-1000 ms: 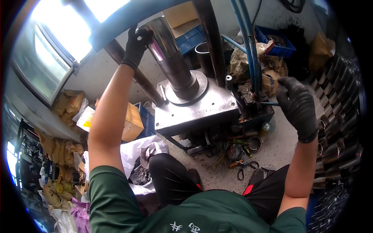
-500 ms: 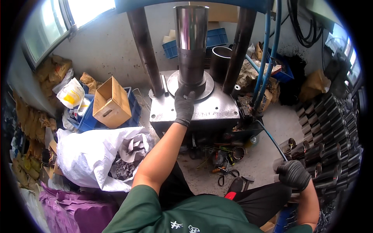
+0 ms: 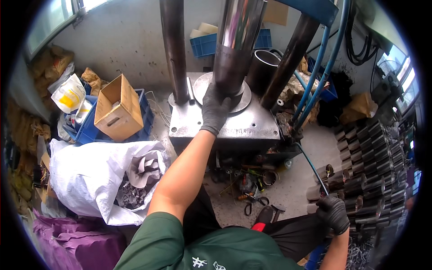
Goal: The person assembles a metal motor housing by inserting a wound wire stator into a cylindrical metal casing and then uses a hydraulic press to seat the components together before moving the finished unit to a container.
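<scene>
On the steel press table (image 3: 180, 122) a round metal plate (image 3: 203, 83) carries a dark metal cylinder (image 3: 230, 67). Out of its top rises a shiny metal column (image 3: 243, 22). My left hand (image 3: 215, 110), in a dark glove, is against the cylinder's lower end, thumb out to the right and fingers along its near left side; the fingertips are partly hidden. Low on the right, my gloved right hand (image 3: 333, 213) is closed round the end of a thin lever rod (image 3: 312, 166) that runs up to the side of the press.
Two dark posts (image 3: 174, 49) flank the cylinder. Blue hoses (image 3: 321, 67) run down at right. Rows of metal tubes (image 3: 360, 157) are stacked at far right. A white sack (image 3: 85, 175) and a cardboard box (image 3: 118, 110) stand left. Scissors (image 3: 256, 202) and a hammer (image 3: 278, 209) lie below.
The view has shifted, and the press now looks tilted. My left hand has turned on the cylinder's lower end, its thumb now spread to the right. My right hand still grips the lever rod.
</scene>
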The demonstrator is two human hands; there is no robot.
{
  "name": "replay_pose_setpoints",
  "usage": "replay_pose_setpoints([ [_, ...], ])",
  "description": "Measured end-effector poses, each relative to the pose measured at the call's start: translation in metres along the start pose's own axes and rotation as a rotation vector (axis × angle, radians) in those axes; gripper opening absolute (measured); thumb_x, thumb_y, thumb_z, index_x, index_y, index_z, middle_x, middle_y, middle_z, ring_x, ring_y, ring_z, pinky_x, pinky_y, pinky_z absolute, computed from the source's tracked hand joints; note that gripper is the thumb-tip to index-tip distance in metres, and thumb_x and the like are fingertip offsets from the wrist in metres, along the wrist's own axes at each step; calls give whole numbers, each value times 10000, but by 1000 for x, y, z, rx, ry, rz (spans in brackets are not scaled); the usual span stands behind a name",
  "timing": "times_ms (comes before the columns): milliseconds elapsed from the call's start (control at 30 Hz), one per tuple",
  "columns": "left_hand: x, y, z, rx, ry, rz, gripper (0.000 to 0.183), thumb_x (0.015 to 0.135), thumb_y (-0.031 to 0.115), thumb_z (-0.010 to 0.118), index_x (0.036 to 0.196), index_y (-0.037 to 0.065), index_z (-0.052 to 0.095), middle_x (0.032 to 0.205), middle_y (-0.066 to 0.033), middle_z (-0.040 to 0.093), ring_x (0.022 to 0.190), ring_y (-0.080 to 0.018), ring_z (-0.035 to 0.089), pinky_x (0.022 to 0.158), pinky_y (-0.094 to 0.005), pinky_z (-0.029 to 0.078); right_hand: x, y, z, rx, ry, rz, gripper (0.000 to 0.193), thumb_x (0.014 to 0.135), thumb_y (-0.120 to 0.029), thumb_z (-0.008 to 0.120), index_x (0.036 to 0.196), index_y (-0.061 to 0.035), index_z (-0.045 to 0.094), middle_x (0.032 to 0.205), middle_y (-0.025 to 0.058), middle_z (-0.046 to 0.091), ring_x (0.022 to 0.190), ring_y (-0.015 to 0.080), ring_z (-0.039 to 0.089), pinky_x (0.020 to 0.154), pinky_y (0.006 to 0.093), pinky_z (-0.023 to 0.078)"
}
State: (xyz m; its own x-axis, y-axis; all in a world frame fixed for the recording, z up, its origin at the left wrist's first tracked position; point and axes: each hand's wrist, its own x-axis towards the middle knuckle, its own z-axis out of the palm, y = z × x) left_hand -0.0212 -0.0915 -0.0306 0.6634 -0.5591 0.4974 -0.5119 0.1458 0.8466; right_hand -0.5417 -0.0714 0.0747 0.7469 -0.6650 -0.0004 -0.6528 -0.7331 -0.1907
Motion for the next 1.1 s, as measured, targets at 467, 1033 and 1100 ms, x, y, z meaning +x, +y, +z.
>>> replay_pose_setpoints([
  [467, 4, -17, 12, 62, 56, 28, 729, 851, 69, 738, 1503, 2, 418, 1388, -222, 591, 1304, -354, 569, 1123, -423, 444, 23, -3, -26, 115, 36, -6, 159, 705, 24, 639, 846, -5, 707, 938, 144, 727, 845, 354, 711, 772, 422, 578],
  [1033, 2, -6, 6, 33, 79, -18, 660, 816, -52, 696, 1438, 30, 491, 1321, -222, 632, 1269, -392, 597, 1105, -444, 468, 11, 11, -10, 39, -49, -49, 164, 730, -82, 696, 879, -37, 747, 922, 166, 716, 838, 369, 700, 764, 448, 572],
  [1100, 2, -5, 6, 15, 65, -25, 661, 819, -64, 685, 1442, 31, 486, 1317, -219, 640, 1271, -380, 602, 1107, -438, 468, 18, -1, -19, 111, 30, -23, 184, 722, -79, 701, 894, -23, 739, 1026, 179, 716, 898, 363, 707, 795, 435, 575],
])
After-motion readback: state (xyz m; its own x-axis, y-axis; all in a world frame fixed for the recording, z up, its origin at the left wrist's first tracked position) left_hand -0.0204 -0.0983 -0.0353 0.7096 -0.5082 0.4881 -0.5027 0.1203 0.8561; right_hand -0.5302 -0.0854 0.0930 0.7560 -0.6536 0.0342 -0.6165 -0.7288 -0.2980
